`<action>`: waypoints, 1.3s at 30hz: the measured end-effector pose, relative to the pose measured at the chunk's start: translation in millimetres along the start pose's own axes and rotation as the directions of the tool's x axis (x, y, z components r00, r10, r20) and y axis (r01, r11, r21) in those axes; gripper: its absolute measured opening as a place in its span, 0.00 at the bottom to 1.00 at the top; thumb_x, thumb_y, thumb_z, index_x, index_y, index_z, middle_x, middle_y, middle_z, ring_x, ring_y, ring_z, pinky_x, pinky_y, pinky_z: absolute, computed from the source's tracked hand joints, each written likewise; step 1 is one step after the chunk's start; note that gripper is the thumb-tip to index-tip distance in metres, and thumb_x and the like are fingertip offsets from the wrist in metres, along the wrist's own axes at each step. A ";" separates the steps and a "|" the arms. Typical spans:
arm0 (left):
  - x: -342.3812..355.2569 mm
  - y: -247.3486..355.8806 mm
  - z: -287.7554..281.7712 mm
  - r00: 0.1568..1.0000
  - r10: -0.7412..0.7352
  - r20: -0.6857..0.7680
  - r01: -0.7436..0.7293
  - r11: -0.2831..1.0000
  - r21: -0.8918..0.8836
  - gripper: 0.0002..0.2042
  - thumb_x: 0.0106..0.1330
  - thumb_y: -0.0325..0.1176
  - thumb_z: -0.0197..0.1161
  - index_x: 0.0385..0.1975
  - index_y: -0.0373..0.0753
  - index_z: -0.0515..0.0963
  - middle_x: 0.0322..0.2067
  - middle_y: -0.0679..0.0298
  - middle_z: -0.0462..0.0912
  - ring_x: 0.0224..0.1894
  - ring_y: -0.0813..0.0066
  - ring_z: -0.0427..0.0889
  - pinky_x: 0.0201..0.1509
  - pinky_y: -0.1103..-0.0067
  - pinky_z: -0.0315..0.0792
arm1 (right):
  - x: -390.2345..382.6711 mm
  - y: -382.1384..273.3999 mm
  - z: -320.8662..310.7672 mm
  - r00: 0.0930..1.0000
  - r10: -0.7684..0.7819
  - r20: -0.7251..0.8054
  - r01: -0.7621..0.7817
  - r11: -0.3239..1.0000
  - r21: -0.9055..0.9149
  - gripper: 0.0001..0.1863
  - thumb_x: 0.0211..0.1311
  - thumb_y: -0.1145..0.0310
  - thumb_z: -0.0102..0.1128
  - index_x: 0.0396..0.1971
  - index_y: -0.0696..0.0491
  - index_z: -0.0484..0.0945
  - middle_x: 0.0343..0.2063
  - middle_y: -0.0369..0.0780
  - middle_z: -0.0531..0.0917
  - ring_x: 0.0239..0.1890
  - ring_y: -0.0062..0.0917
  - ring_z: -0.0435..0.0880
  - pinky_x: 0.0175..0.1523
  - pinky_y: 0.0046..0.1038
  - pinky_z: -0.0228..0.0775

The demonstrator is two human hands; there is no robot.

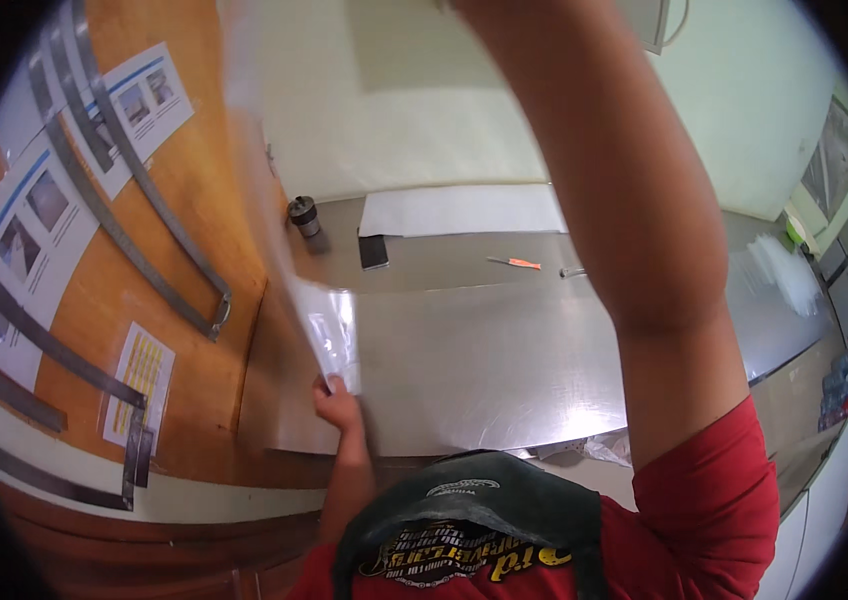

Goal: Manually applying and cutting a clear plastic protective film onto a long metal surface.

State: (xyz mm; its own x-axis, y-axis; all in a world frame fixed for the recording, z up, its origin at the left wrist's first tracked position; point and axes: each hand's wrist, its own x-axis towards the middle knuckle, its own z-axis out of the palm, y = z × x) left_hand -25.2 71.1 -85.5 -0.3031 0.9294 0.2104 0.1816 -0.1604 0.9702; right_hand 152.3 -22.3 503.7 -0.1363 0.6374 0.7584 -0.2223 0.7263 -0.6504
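At the left part of the metal table (504,370), my left hand (337,405) is closed on the lower end of a long, thin sheet of clear plastic (329,325). The plastic rises from there toward the upper left and passes out of the picture at the top. My right forearm (584,130) reaches up high across the view, bent at the elbow. Its hand lies beyond the top edge, so I cannot see what it holds or touches.
Along the back lie a white sheet (464,211), a black flat object (374,252), a dark lidded jar (304,215) and an orange-handled tool (519,264). More clear plastic (779,275) rests at right. Metal rulers (149,205) hang on the wooden panel at left.
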 end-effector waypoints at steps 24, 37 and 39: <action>105.3 -61.0 -153.9 0.719 0.501 0.482 -0.690 0.430 0.582 0.08 0.59 0.23 0.60 0.38 0.37 0.78 0.39 0.53 0.77 0.43 0.53 0.77 0.47 0.67 0.73 | -614.6 118.8 -271.5 0.149 0.658 -0.738 -0.957 0.285 0.061 0.13 0.56 0.61 0.57 0.21 0.56 0.74 0.15 0.39 0.72 0.14 0.26 0.70 0.19 0.31 0.60; 124.0 -70.4 -166.8 0.958 -0.023 0.286 -0.100 0.907 0.409 0.08 0.65 0.27 0.58 0.41 0.34 0.77 0.39 0.61 0.81 0.38 0.74 0.78 0.45 0.78 0.72 | -595.8 153.5 -236.9 -0.023 0.339 -0.941 -0.802 -0.568 -0.185 0.22 0.57 0.54 0.60 0.31 0.62 0.82 0.34 0.53 0.83 0.39 0.44 0.84 0.47 0.38 0.75; 137.6 -82.3 -180.4 0.944 -0.146 0.294 0.055 0.953 0.298 0.09 0.65 0.26 0.58 0.43 0.33 0.77 0.40 0.62 0.80 0.40 0.74 0.78 0.46 0.78 0.73 | -579.0 154.2 -224.9 -0.076 0.238 -0.968 -0.806 -0.587 -0.081 0.22 0.54 0.54 0.64 0.36 0.60 0.80 0.41 0.52 0.82 0.46 0.44 0.81 0.50 0.38 0.74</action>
State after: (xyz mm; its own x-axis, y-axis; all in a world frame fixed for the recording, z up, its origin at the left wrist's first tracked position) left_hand -250.6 152.3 -114.8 -0.0374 0.9991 0.0214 0.4353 -0.0030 0.9003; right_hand 414.0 -221.5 -45.3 0.8921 0.3736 -0.2541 0.3185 -0.9189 -0.2328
